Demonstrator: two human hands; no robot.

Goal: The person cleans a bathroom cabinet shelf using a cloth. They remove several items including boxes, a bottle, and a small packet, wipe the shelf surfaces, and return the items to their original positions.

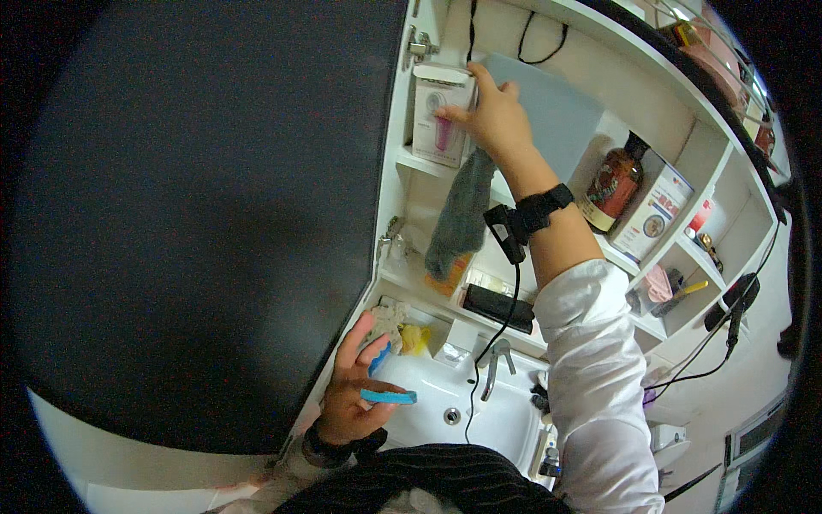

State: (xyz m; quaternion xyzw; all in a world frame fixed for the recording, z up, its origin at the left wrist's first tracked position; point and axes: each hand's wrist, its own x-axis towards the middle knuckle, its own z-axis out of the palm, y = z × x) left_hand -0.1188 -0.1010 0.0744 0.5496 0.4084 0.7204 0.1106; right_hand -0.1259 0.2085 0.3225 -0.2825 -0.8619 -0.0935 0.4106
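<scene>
My right hand reaches into a white wall cabinet, fingers apart. Its thumb overlaps the front of a white product box with a pink device printed on it, and the index finger is by the box's upper right edge. Whether it grips the box, I cannot tell. Just right of the hand leans a flat grey-blue panel. A dark grey cloth hangs below the wrist. Low on the left, my left hand pinches a thin light blue piece, material unclear. Darker blue shows behind its fingers.
A large dark cabinet door stands open at left. An amber bottle and a white carton share the shelf at right. Below are a black case, a faucet and a white sink. A black cable runs from my right wrist.
</scene>
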